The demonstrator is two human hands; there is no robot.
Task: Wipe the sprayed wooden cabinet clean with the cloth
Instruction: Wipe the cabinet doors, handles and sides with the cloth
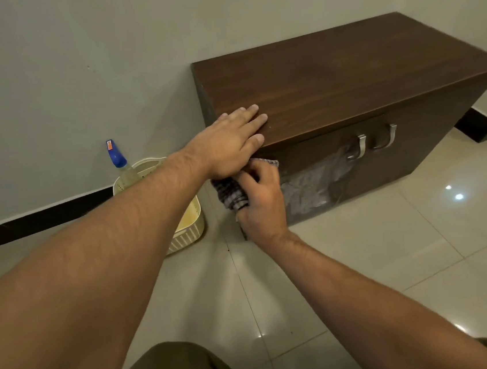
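Well to the left of both hands, a spray bottle (119, 162) with a blue nozzle stands in a cream basket (185, 239) on the floor by the wall, probably set aside so it stays clear of the wiping. The left hand (232, 143) lies flat, fingers straight and holding nothing, on the near left corner of the cabinet (345, 77) top. This looks like a brace to steady the person as they lean in low. Just below it, close under its heel, the right hand (264, 206) has its fingers curled round a bunched checked cloth (231, 193), holding it at the front panel near the cabinet's left edge. The bunching likely gives a firm pad to push with. Right of the right hand, a whitish streaky patch (311, 186) covers the lower part of the door, probably spray not yet wiped. Farther right and a little higher, two metal handles (360, 145) sit side by side. The top beyond the left hand's fingertips looks dark and dry
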